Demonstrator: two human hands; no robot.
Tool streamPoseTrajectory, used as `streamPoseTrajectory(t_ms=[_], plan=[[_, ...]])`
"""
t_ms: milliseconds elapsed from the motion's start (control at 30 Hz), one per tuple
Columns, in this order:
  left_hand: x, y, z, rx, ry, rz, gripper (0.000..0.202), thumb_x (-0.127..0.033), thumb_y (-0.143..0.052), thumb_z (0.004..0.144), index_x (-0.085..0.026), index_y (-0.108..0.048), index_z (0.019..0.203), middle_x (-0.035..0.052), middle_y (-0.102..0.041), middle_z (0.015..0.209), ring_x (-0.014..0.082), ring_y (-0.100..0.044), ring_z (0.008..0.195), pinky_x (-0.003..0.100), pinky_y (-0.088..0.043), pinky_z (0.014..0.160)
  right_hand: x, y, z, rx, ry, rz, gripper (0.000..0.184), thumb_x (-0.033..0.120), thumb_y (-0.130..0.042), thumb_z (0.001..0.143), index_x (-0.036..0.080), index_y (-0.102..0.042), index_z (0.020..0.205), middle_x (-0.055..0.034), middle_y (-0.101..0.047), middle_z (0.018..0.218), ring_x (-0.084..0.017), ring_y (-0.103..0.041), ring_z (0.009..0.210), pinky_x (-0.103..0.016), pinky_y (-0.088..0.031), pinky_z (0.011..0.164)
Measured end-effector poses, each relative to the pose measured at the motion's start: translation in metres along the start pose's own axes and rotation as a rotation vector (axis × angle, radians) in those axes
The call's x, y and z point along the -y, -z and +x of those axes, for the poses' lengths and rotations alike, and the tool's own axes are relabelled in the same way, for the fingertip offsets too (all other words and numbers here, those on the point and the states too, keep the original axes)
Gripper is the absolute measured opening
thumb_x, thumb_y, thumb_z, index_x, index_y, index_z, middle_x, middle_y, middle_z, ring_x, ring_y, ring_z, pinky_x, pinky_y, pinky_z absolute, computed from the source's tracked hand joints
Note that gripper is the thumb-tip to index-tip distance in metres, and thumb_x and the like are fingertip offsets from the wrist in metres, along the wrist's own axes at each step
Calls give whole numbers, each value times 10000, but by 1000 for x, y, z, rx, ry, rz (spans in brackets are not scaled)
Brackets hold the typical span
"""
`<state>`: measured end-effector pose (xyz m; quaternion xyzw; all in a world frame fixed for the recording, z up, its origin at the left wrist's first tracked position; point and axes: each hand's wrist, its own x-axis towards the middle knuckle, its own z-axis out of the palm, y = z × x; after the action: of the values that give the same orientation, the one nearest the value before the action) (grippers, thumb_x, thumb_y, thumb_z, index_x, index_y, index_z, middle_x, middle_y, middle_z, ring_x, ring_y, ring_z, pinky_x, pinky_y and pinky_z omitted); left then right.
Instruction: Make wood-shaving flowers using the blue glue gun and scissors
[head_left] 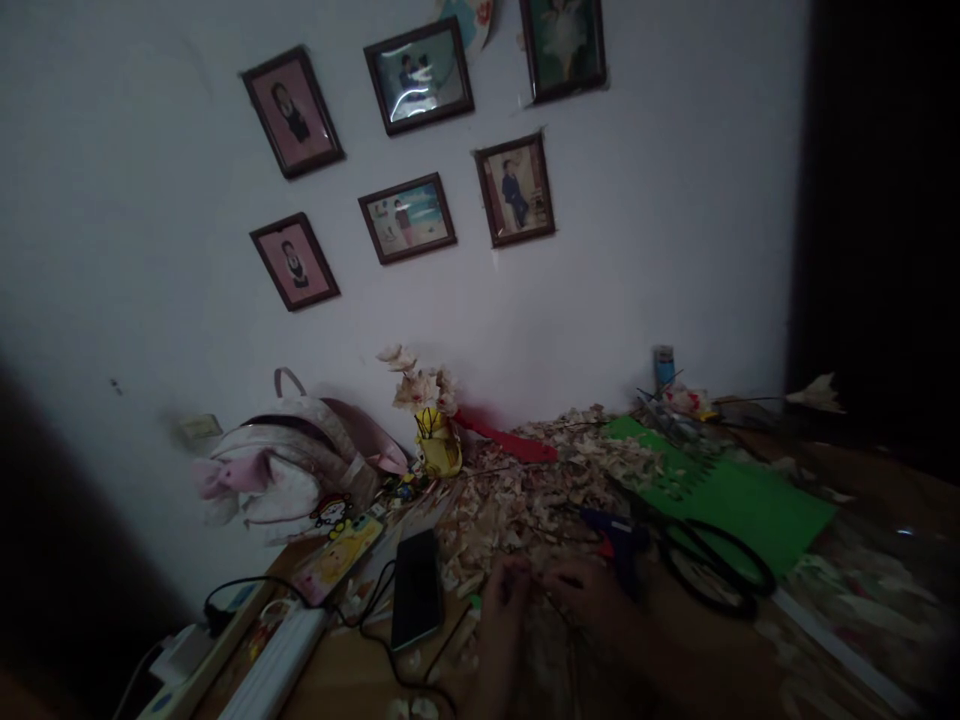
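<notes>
My left hand (505, 592) and my right hand (583, 588) are close together over the near part of the table, fingertips nearly meeting. Both are closed in a pinch. What lies between the fingers is too small and dark to make out; a thin dark stem-like line runs near the right fingers. Around and beyond them spreads a heap of pale, petal-like scraps (517, 495). A dark blue glue gun (621, 540) lies just past my right hand. To its right are the black handles of large scissors (720, 568). Left of my left hand lies a dark phone (417, 590).
A green sheet (742, 505) lies at the right. At the back stands a yellow vase (439, 452) with pale flowers (421, 388), beside a red strip (510, 442). A pale backpack (300, 455), cables and a power strip (202, 640) occupy the left.
</notes>
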<state>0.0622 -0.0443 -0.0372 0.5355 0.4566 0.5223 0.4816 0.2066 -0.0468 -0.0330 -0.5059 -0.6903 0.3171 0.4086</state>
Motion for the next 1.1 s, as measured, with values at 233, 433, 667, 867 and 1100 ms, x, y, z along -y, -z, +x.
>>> streamPoseTrajectory(t_ms=[233, 433, 667, 867, 1100], plan=[[-2, 3, 4, -41, -79, 65, 180, -357, -582, 705, -189, -547, 761, 1, -578, 740, 179, -529, 737, 275, -397, 694, 13, -5, -12, 66, -37, -97, 305, 388, -433, 808, 203, -633, 671, -1, -661, 662, -159, -589, 655, -243, -386, 566], [-1, 5, 8, 31, -99, 96, 219, -400, -581, 716, -187, -554, 757, -7, -570, 703, 168, -523, 711, 267, -396, 680, 15, -11, -18, 5, -118, -370, 467, 469, -282, 867, 241, -653, 698, -42, -684, 742, -213, -609, 808, -302, -413, 658], [-1, 1, 6, 63, -66, 168, 258, -442, -556, 722, -185, -558, 735, -10, -565, 667, 166, -520, 694, 280, -401, 698, 7, -10, -11, -3, -142, -327, 465, 446, -259, 875, 243, -678, 859, -83, -687, 947, -226, -598, 945, -341, -420, 817], [1, 4, 9, 30, -53, 92, 285, -464, -564, 718, -191, -557, 798, 5, -586, 743, 173, -538, 754, 272, -409, 698, 6, -8, -11, -40, -87, -254, 467, 433, -265, 882, 216, -666, 779, -71, -706, 822, -194, -614, 865, -308, -400, 830], [3, 2, 10, 16, 38, -12, 332, -506, -556, 700, -197, -501, 809, -51, -506, 622, 124, -482, 569, 244, -378, 561, 8, -10, -14, -31, -64, -363, 430, 395, -290, 885, 212, -673, 817, -89, -693, 901, -204, -591, 931, -322, -381, 857]])
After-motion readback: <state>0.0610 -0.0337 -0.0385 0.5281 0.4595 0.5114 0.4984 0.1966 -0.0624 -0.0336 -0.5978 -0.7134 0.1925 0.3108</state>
